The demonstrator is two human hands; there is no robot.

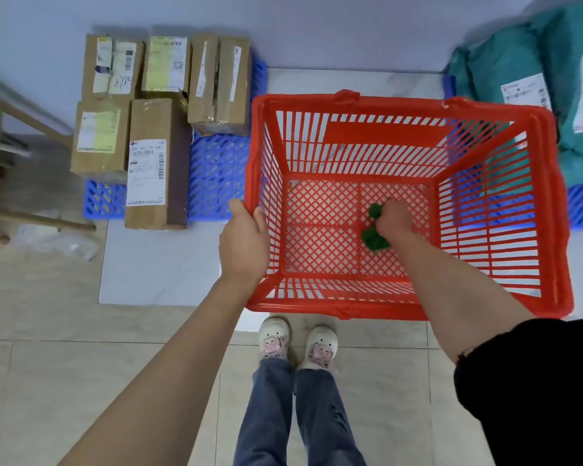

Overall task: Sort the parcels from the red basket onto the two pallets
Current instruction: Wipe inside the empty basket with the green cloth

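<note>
Presently, left hand (244,242) grips red basket (549,210) left rim | right hand (395,217) reaches inside, grip closed around green item (374,241) on basket floor | walls stand well apart from it.

A floor of large beige tiles (48,381) fills the near part of the scene, with a pale grey-white rectangular mat (155,264) lying on it farther off. A plain pale bluish wall (317,28) closes the far side. At the far left stands a piece of wooden-framed furniture (21,116), blurred, with a crumpled clear plastic sheet (58,242) on the floor just beside it. Near the centre are two white shoes with pink bows (297,341) and blue jeans (293,418).
</note>
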